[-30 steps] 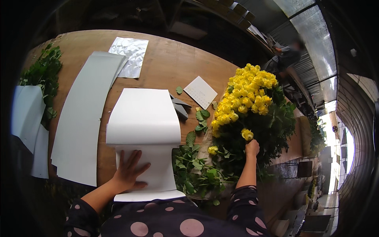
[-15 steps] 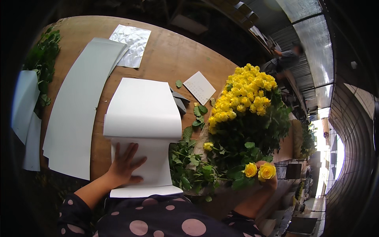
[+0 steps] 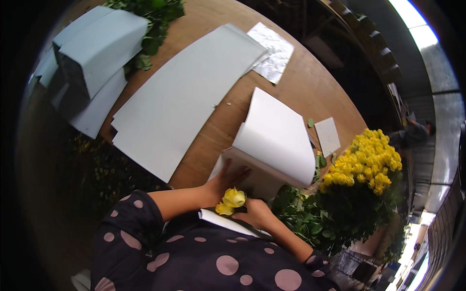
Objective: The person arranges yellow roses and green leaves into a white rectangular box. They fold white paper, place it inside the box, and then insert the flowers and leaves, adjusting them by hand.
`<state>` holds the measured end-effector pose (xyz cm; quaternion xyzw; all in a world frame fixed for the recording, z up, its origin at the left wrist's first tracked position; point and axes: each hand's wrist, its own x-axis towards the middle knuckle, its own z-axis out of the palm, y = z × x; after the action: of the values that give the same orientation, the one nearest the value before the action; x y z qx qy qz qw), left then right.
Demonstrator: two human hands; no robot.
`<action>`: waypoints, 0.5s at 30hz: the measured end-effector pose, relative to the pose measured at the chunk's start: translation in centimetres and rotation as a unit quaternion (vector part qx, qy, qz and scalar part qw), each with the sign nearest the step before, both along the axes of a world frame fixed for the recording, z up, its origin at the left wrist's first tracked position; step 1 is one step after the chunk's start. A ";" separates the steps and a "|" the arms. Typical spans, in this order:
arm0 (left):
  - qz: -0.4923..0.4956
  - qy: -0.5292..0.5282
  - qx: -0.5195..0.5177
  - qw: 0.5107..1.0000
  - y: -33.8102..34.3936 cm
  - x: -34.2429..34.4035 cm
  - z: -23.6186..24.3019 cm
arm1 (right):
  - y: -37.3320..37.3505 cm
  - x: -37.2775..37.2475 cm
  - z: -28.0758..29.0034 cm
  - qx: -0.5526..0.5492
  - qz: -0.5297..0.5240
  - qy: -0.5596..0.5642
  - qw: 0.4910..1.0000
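Note:
Two yellow roses (image 3: 234, 197) lie low over the white sheet, close to my body. My right hand (image 3: 257, 213) is closed beside the blooms and holds them; their stems are hidden. My left hand (image 3: 224, 183) rests on the lower part of the white sheet (image 3: 279, 138), its fingers apart and partly in the shade of the raised fold. This sheet curls up and over, and its near edge (image 3: 228, 223) comes against my front. To the right, a large bunch of yellow roses (image 3: 364, 160) stands out over dark green leaves.
Long pale cardboard sheets (image 3: 179, 97) lie stacked left of the white sheet. Beyond them is a crinkled silvery sheet (image 3: 272, 51). A small white card (image 3: 327, 137) lies near the rose bunch. Folded pale boards (image 3: 104, 46) and foliage (image 3: 162, 24) are at far left. A person (image 3: 415, 133) is in the background.
My right hand has brought the two roses from the far right to the white sheet, beside my left hand. The view has turned leftward, and the sheet's fold stands more raised.

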<state>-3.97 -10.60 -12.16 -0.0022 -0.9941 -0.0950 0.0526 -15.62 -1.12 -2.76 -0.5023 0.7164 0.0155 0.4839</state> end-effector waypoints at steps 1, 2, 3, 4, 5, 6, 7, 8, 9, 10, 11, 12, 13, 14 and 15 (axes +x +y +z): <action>0.002 0.020 0.051 0.999 -0.1 0.2 -0.2 | 0.5 -0.2 -0.2 -0.020 0.003 -0.006 1.000; 0.012 0.022 0.012 1.000 0.0 0.5 -1.1 | 0.8 -0.3 0.0 -0.031 -0.003 0.016 0.999; 0.008 0.044 0.066 0.997 0.1 0.3 -1.3 | 1.6 -0.4 0.1 -0.138 -0.052 0.023 0.989; 0.018 0.032 -0.016 0.999 0.3 0.3 -1.5 | 1.7 -1.0 0.1 -0.128 -0.064 0.037 0.989; 0.027 0.019 -0.097 0.995 0.5 0.2 -1.7 | 1.7 -1.3 0.1 -0.117 -0.076 0.052 0.989; 0.023 0.026 -0.065 0.997 0.5 0.2 -1.9 | 1.5 -1.3 0.5 -0.176 -0.023 0.101 0.979; 0.024 0.036 -0.058 0.997 0.6 0.2 -2.1 | 1.3 -1.2 1.2 -0.234 0.030 0.148 0.960; 0.024 0.045 -0.051 0.997 0.6 0.2 -2.3 | 1.1 -1.1 1.5 -0.291 0.082 0.192 0.934; 0.022 0.057 -0.048 0.997 0.5 0.2 -2.3 | 1.0 -1.0 1.3 -0.278 0.067 0.177 0.942; 0.025 0.094 0.030 0.995 0.4 0.2 -2.2 | 1.0 -1.0 1.0 -0.265 0.051 0.162 0.949; 0.022 0.079 0.056 0.995 0.4 0.3 -2.1 | 1.0 -1.0 0.6 -0.252 0.035 0.147 0.956; 0.019 0.064 0.082 0.994 0.5 0.5 -2.0 | 1.2 -0.9 0.3 -0.241 0.053 0.149 0.957; 0.012 0.051 0.107 0.993 0.4 0.3 -1.8 | 1.5 -0.9 0.0 -0.239 0.049 0.149 0.958; 0.014 0.059 0.096 0.994 0.3 0.2 -1.6 | 1.6 -0.9 -0.3 -0.237 0.045 0.148 0.959; 0.019 0.066 0.086 0.994 0.3 0.1 -1.6 | 1.7 -0.9 -0.6 -0.233 0.044 0.146 0.961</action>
<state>-3.85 -10.32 -13.79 0.0152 -0.9764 -0.1787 0.1201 -16.52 0.55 -3.33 -0.6249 0.7398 -0.0574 0.2428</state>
